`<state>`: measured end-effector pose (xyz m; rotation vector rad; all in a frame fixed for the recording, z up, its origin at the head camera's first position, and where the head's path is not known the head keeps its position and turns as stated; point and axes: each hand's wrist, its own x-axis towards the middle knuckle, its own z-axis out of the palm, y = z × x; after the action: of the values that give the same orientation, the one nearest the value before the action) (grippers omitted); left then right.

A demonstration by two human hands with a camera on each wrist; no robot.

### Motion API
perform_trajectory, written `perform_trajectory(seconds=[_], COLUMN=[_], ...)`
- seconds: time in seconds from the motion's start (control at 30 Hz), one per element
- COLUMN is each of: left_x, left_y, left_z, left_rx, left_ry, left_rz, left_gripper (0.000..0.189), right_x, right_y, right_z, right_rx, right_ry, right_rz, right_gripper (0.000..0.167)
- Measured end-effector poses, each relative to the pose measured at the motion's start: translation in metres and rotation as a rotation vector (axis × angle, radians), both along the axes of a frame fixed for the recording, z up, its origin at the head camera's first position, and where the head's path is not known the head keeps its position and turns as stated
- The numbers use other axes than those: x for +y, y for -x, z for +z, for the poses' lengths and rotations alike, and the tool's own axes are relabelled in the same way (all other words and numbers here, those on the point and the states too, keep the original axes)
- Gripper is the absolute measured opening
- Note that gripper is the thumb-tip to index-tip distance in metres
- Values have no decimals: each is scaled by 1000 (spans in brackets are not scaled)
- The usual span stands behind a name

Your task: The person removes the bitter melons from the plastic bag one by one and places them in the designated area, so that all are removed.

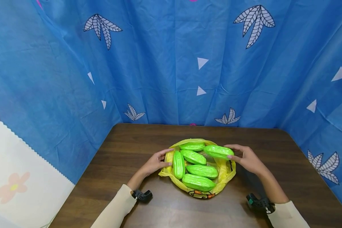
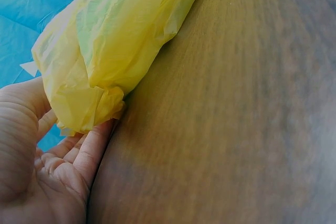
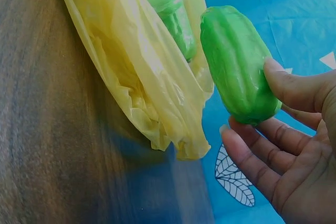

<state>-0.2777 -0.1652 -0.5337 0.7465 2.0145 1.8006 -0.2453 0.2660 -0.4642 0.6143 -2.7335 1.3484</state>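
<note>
In the head view we see a yellow plastic bag (image 1: 227, 172) lying open at the centre of the frame on the dark wooden worktop (image 1: 288, 164), with green gourd-shaped pieces inside it. The right hand (image 1: 246, 158), right of centre, has its grip clamped on one green gourd (image 1: 218, 151) — the thumb lies on its top, the fingers curl beneath, and the piece sits above the bag's upper right rim. The right wrist view shows it clear of the plastic, just beside the bag. The left hand (image 1: 156, 162), left of centre, pinches the bag's left edge; in the left wrist view, at lower left, its fingers (image 2: 89, 150) press a bunched fold of yellow plastic. Blue patterned cloth (image 1: 159, 57) fills the upper frame — behind the worktop.
</note>
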Motion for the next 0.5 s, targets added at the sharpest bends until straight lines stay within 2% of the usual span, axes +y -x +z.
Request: perform_trajectory(seconds=[0.23,0.5], left_x=[-1,-1], left_y=[0,0], left_z=[1,0], left_rx=[13,2], left_ry=[8,1], left_rz=[1,-6], left_gripper=[67,67], right_x=[3,7], right_y=[-1,0], right_z=[4,4], right_rx=[-9,1], right_ry=[17,35], right_rz=[1,-33], right_gripper=[43,44])
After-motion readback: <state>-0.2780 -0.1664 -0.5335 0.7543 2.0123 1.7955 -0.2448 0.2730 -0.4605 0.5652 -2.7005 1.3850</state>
